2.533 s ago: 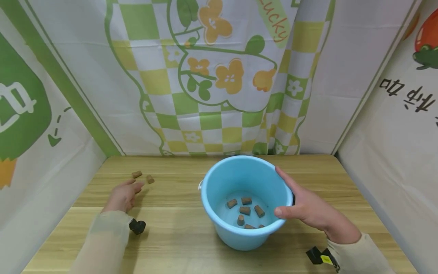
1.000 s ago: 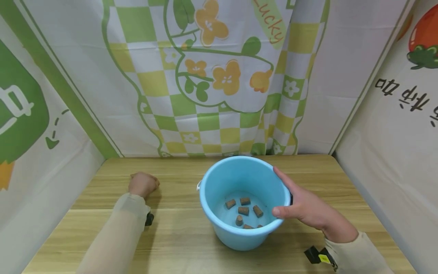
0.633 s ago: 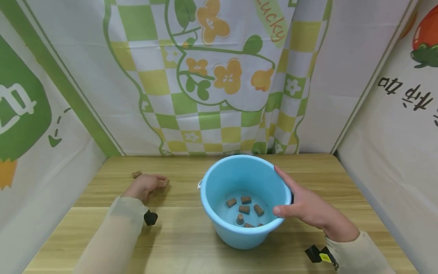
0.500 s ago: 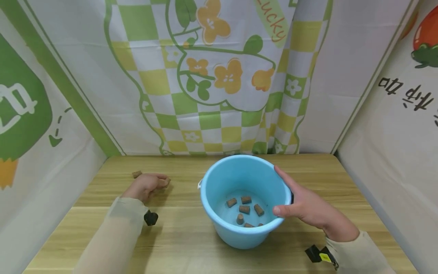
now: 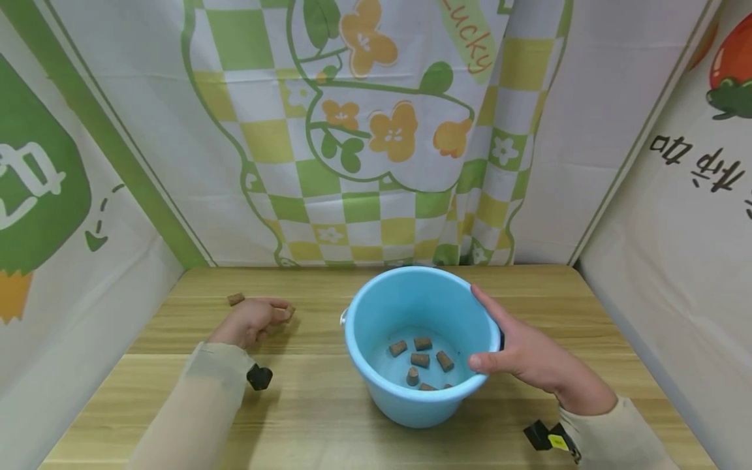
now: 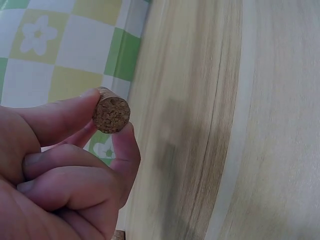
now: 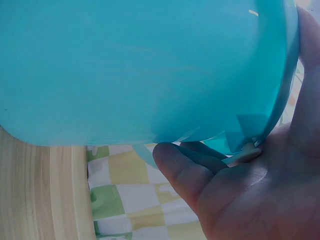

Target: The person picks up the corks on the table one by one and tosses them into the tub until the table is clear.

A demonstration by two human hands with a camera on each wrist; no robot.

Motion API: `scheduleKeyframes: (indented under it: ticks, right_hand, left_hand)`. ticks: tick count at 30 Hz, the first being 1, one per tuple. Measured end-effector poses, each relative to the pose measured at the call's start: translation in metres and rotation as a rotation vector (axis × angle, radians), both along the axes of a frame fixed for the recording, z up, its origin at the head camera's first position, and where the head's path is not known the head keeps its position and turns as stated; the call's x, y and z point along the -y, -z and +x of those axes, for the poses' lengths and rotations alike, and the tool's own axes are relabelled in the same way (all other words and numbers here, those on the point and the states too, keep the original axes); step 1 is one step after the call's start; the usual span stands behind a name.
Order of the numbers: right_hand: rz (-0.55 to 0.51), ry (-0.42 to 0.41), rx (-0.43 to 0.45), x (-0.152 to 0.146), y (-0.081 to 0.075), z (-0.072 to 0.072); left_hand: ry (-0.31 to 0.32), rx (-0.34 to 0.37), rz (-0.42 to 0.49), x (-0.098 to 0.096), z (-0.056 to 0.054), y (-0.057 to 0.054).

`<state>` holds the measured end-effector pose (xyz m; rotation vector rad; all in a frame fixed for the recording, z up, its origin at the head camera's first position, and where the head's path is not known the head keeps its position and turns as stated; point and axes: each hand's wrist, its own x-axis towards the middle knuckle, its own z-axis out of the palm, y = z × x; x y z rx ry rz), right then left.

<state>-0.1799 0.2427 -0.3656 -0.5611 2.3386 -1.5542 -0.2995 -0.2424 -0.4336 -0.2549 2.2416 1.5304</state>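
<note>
A cork (image 6: 112, 114) is pinched between the thumb and a fingertip of my left hand (image 5: 255, 320), its round end toward the left wrist camera. In the head view only a small bit of that cork shows past the fingertips. Another cork (image 5: 235, 298) lies on the table just behind the left hand. My right hand (image 5: 525, 349) grips the right side of a light blue bucket (image 5: 390, 397), the thumb over its rim and fingers along the outside wall. Several corks (image 5: 420, 360) lie on the bucket's floor, one of them upright.
The bucket stands on a wood-grain table (image 5: 305, 405), right of its middle. Its white handle joint (image 5: 343, 318) faces left. A printed checkered curtain (image 5: 364, 209) hangs along the back edge, with white cloth walls at both sides.
The left hand has reached among the corks at the back left and now holds one, raised toward the right. The right hand and bucket have stayed put.
</note>
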Motion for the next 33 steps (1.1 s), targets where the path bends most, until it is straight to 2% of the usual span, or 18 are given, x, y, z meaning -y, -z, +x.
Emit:
scheduleKeyframes:
  ticks: [7,15,29,33]
  right_hand:
    - [-0.012,-0.004,0.012,0.0,0.0,0.001]
    - [-0.012,-0.002,0.005,0.0,0.0,0.001]
    - [-0.018,-0.003,0.014,0.001,0.0,0.001]
    - [-0.018,0.0,0.021,0.001,0.0,0.001]
  left_hand:
    - [0.01,-0.006,0.106,-0.001,0.003,-0.007]
    - [0.015,-0.056,0.225,-0.009,0.006,-0.024]
    - [0.037,-0.117,0.269,-0.031,0.012,-0.054]
    - [0.065,-0.147,0.278,-0.036,0.014,-0.063]
